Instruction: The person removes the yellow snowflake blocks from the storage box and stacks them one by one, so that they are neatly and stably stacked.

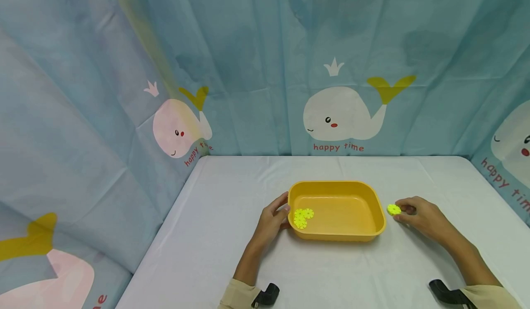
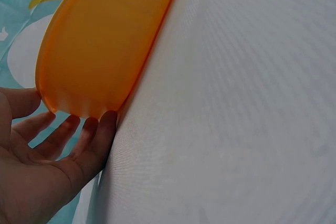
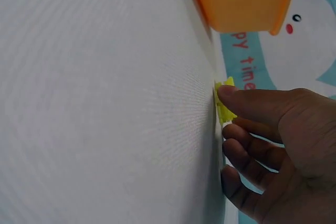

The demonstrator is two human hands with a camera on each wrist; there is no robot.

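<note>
A yellow-orange plastic basin (image 1: 337, 212) with rounded corners stands on the white table. My left hand (image 1: 271, 221) is at its left end. In the left wrist view, the left fingertips (image 2: 109, 115) touch the outer end wall and the thumb lies by the rim. Several bright yellow notched discs (image 1: 301, 220), shaped like little flowers, lie together in the basin's left front corner. To the right of the basin, my right hand (image 1: 422, 217) pinches a similar yellow notched disc (image 1: 393, 209) between thumb and forefinger, low over the table (image 3: 131, 103). The thumb partly hides that disc in the right wrist view.
A white cloth covers the table (image 1: 186, 254). Blue curtains (image 1: 256, 70) printed with whales enclose its back and sides. Each forearm has a beige sleeve with a black wrist mount (image 1: 271, 294) near the cuff.
</note>
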